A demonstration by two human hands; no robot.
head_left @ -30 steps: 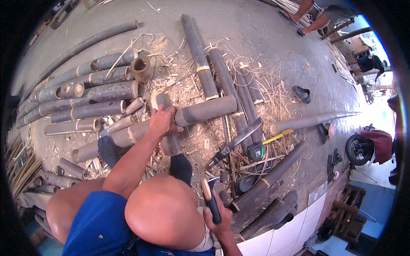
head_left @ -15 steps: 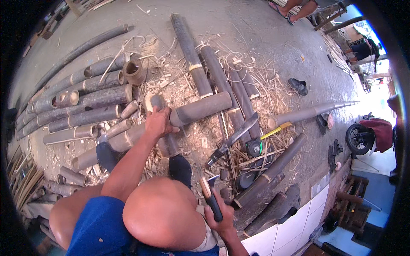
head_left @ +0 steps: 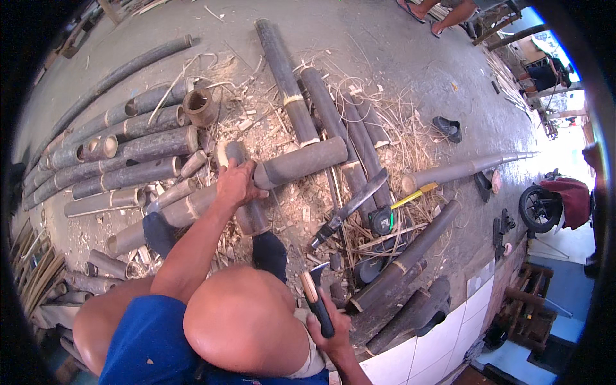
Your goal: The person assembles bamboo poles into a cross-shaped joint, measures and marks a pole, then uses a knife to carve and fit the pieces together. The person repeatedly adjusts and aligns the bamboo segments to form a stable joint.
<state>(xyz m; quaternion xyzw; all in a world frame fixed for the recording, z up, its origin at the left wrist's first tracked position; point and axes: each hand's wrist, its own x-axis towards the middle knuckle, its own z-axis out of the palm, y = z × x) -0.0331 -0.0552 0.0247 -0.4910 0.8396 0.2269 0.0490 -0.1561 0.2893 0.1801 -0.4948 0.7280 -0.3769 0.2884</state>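
Observation:
My left hand [head_left: 236, 183] is closed over a long bamboo pole [head_left: 301, 162], where it crosses a short, thick bamboo piece [head_left: 253, 217] lying under it. My right hand [head_left: 332, 324], near my right knee, grips a hand tool [head_left: 313, 296] by its black and pale wood handle. A thin blade seems to run from the tool toward the pole, but it is faint against the shavings. One dark-socked foot [head_left: 269, 253] is beside the short piece; the other [head_left: 159, 234] is against the pole's left part.
Several cut bamboo tubes [head_left: 135, 149] lie at the left. A large knife [head_left: 350, 210] and a tape measure with yellow tape out [head_left: 382, 221] rest on bamboo at the right. Wood shavings [head_left: 289, 205] cover the floor. Another person's feet [head_left: 423, 14] are at the top right.
My right hand and the tool have shifted very slightly. The left hand keeps its hold on the bamboo pole. The other person's feet have moved a little to the left.

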